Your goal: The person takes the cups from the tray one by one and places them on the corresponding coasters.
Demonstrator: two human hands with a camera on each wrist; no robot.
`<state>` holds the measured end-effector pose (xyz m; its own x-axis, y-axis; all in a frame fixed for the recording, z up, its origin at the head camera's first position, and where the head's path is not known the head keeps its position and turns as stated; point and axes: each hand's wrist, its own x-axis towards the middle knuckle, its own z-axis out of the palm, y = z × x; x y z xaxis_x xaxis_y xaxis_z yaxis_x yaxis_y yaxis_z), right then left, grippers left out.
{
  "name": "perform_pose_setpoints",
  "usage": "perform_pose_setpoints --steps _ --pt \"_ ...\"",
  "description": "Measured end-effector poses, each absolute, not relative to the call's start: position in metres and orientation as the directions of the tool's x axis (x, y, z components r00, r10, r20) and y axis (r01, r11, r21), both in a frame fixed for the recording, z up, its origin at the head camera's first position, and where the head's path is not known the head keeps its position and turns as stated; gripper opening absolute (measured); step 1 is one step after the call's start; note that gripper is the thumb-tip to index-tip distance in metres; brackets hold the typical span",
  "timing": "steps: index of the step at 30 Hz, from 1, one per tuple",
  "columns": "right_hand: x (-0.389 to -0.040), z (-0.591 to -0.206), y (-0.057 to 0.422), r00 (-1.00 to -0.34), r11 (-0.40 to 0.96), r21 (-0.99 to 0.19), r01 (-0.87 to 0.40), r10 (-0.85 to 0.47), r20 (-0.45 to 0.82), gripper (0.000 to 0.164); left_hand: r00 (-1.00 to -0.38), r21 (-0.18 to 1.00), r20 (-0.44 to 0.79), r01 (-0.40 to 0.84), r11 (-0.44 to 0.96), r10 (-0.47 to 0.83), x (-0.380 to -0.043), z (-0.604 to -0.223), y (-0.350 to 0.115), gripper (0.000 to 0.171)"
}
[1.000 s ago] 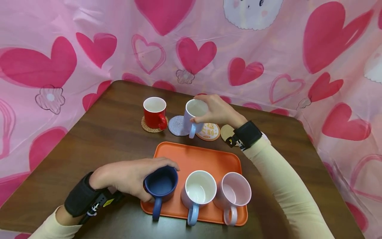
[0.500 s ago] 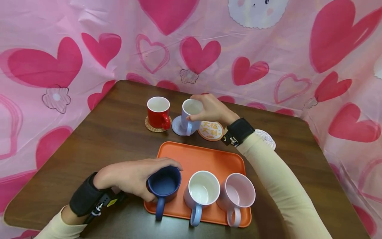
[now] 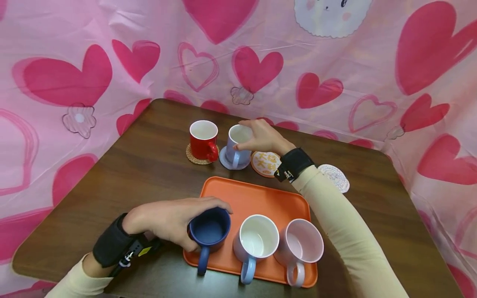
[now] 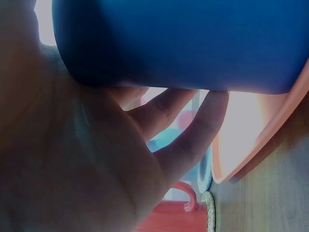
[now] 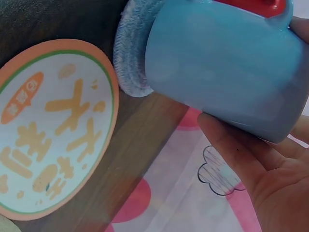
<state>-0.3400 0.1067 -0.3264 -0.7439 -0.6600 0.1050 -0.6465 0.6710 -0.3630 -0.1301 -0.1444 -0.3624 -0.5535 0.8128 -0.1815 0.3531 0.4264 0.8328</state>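
Near the table's (image 3: 149, 178) far edge: my right hand (image 3: 262, 138) grips the lilac mug (image 3: 232, 145), thumb by its handle; the mug stands upright on the blue coaster (image 3: 225, 160).
Left hand (image 3: 169, 223): fingers and thumb curled round the navy mug (image 3: 210, 231), upright at the left of the orange tray (image 3: 253, 194).
Tray: also bears the blue-handled mug (image 3: 257, 238), mid-row, and the pink mug (image 3: 301, 244), at the right; all three handles point toward me.
Red mug (image 3: 203, 142): upright on the straw coaster (image 3: 193, 158), left of the lilac mug.
Lettered coaster (image 3: 264, 163): just right of the blue coaster.
White coaster (image 3: 334, 178): farther right, partly behind my sleeve (image 3: 343, 223).
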Motion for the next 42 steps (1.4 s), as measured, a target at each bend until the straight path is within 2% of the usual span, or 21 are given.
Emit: perform_pose_setpoints --steps 14,35,39,42 --pt "-0.347 -0.341 0.104 -0.739 0.647 -0.423 -0.634 -0.668 0.086 0.085 -0.551 0.844 -0.209 0.316 0.434 0.808 -0.131 -0.363 -0.145 0.092" --pt "-0.34 -0.346 0.107 -0.765 0.682 -0.443 -0.582 -0.643 0.015 0.087 -0.558 0.838 -0.179 0.345 0.422 0.811 -0.128 -0.366 -0.145 0.093" --pt "-0.337 -0.348 0.107 -0.772 0.699 -0.436 -0.566 -0.635 -0.016 0.094 -0.562 0.842 -0.176 0.339 0.42 0.808 -0.128 -0.366 -0.147 0.094" --pt "-0.334 -0.347 0.109 -0.782 0.712 -0.447 -0.542 -0.622 -0.043 0.106 -0.563 0.848 -0.178 0.329 0.416 0.807 -0.129 -0.366 -0.146 0.094"
